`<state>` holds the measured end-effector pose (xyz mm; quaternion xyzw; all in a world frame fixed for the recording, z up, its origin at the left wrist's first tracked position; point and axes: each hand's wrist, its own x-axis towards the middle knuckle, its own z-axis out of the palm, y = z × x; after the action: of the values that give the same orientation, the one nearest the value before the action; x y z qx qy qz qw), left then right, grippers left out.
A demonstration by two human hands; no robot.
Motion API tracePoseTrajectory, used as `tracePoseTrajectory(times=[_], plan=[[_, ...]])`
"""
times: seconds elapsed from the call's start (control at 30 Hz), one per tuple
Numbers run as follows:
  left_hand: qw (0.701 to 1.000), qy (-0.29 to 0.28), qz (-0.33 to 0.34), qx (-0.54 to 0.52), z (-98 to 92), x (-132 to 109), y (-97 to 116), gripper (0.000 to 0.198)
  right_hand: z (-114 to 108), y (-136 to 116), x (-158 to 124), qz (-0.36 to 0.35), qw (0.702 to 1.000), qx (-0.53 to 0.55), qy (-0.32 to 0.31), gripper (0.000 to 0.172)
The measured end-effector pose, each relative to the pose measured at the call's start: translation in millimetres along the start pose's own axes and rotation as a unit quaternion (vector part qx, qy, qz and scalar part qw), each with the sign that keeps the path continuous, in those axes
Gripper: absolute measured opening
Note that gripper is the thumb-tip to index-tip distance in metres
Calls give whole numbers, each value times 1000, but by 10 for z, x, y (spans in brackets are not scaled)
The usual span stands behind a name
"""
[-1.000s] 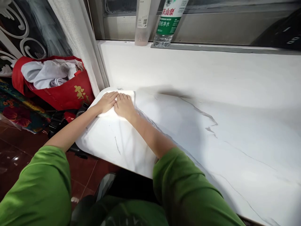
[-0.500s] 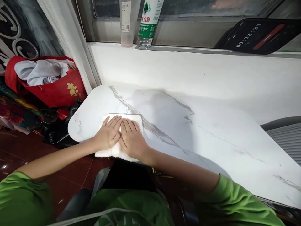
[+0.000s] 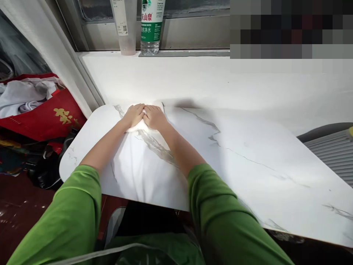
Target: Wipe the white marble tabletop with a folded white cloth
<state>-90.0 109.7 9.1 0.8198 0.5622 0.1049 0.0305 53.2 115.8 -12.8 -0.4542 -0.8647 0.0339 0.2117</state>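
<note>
A white cloth [image 3: 139,126] lies on the white marble-patterned tabletop [image 3: 248,176], close to its far edge by the wall. My left hand [image 3: 134,115] presses on the cloth's left part, its fingers together and slightly bent over it. Beside it, my right hand [image 3: 154,117] bears down on the right part in the same way. The two hands touch at the thumbs and fingertips. Much of the cloth is hidden under them.
On the window sill stand a clear plastic cup [image 3: 126,29] and a water bottle [image 3: 151,29]. To the left are a curtain [image 3: 52,51] and a red bag [image 3: 52,114] with cloth inside. A grey ribbed object [image 3: 333,154] is at the right. The upper right corner is blurred out.
Both hands have pushed the cloth from the table's near edge across to its far edge. My arms are now stretched forward, and the view has shifted slightly.
</note>
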Motion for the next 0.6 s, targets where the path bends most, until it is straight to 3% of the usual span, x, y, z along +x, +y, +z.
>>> tracePoseTrajectory(times=[0.13, 0.3, 0.43, 0.6], plan=[[1000, 8, -10, -8, 45, 137, 16, 56, 20, 143, 68, 7, 1000, 4, 6, 49], [1000, 1, -22, 7, 57, -94, 208, 53, -26, 122, -182, -12, 1000, 2, 9, 51], [1000, -4, 5, 14, 53, -492, 563, 53, -192, 40, -667, -37, 999, -15, -4, 53], [998, -24, 53, 23, 94, -1178, 1139, 56, -470, -193, -1617, -57, 998, -33, 12, 54]])
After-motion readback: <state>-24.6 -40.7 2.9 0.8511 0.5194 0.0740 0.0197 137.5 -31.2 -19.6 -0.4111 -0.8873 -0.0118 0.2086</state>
